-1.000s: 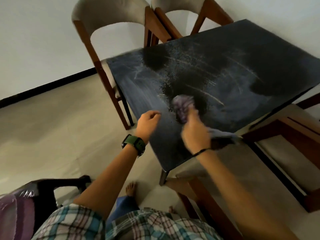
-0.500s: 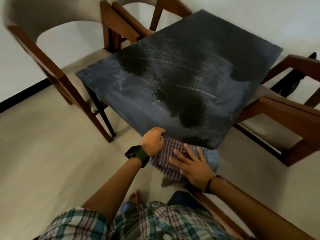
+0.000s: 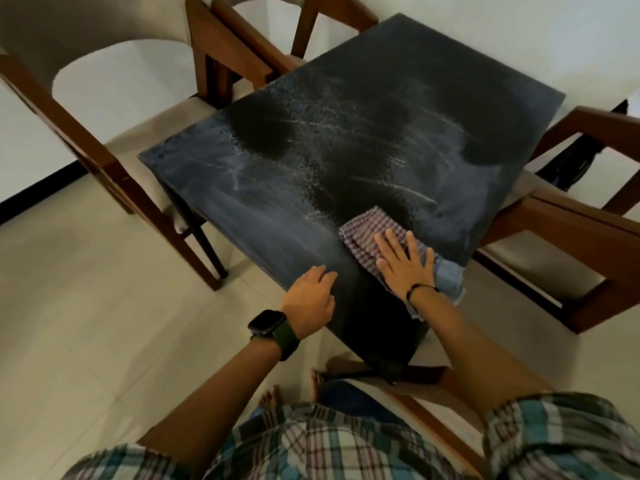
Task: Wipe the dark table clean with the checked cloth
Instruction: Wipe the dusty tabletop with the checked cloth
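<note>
Lower right of centre, cloth: I am seeing the checked cloth (image 3: 364, 237) lying spread on the near right part of the dark table (image 3: 346, 140), its pale blue end hanging over the right edge.
Right hand: my view is showing the right hand (image 3: 405, 268) lying flat on the cloth, fingers spread and straight, palm pressing down; it is gripping nothing, only resting on the fabric. A thin dark band is sitting at its wrist.
Left hand: the left hand (image 3: 311, 299) is resting at the near left edge of the table, lower centre of the frame, fingers loosely curled over the rim, holding no object. It is lying apart from the cloth.
Watch: a dark watch (image 3: 268, 323) on a green strap is sitting on the left wrist.
Table surface: I am reading pale streaks and a speckled haze across the middle of the top, with darker patches toward the upper centre and right; the left part is looking smeared and greyish.
Chairs: wooden chairs (image 3: 114, 161) with light cushions are standing around the table, at the upper left, top centre and right of the frame.
Floor: pale tiles (image 3: 86, 323) are filling the left side.
Bottom of frame: a plaid shirt (image 3: 311, 445) is showing, with bare toes visible just above it.
</note>
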Demonstrator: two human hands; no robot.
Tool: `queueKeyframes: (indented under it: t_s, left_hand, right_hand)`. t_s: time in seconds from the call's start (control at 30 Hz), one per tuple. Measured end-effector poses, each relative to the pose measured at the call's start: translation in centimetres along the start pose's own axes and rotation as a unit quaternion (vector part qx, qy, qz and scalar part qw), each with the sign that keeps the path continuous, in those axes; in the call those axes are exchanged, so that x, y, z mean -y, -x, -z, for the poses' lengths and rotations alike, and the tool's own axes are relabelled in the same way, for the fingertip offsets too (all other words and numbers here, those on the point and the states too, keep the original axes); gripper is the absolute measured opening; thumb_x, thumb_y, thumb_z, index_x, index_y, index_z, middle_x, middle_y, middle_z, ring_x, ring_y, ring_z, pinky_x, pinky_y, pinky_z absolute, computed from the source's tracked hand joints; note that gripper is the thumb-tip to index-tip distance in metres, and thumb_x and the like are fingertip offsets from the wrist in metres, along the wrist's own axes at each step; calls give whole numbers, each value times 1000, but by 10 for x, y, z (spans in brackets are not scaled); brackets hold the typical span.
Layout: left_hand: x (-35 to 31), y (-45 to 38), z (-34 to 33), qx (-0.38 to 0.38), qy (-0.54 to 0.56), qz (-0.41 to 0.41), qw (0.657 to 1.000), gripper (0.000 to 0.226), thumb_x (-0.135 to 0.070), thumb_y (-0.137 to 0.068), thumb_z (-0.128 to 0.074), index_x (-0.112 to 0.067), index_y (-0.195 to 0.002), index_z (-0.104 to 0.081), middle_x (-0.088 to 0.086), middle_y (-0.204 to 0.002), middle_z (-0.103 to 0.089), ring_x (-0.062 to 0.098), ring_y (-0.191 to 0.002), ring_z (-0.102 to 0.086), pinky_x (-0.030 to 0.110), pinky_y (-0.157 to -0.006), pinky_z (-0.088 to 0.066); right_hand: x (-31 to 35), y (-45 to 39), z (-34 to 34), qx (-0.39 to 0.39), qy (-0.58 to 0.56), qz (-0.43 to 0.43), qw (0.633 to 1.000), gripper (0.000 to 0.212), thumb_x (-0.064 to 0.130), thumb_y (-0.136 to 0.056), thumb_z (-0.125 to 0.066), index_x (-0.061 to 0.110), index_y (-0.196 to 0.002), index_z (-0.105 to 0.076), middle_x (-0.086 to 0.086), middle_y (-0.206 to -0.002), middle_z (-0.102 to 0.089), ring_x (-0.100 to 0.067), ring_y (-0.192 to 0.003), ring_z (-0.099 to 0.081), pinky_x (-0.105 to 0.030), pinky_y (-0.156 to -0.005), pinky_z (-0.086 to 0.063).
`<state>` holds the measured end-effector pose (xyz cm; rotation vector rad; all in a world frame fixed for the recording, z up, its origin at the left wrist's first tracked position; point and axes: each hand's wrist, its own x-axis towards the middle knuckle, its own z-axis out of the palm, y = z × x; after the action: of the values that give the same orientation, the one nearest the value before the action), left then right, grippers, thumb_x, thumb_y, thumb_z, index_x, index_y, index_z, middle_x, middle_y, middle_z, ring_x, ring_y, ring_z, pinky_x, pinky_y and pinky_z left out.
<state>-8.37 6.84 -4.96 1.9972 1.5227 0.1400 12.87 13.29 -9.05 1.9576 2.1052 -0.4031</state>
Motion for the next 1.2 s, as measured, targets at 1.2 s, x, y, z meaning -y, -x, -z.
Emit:
queueKeyframes:
  t_s: [1.2]
  left_hand:
    - [-45,-36,-3,-134,81,-57,986,30,-5,-88,-47,-9,-117,-56,10,-135,-49,22,-130,-39,30,-107,-28]
  right_hand:
    - [-106,-19,13,-9,-60,-34,998,50,48,-99,-12,46,-144,11,12,-157,16,-24,-143,19,-61,-112,8]
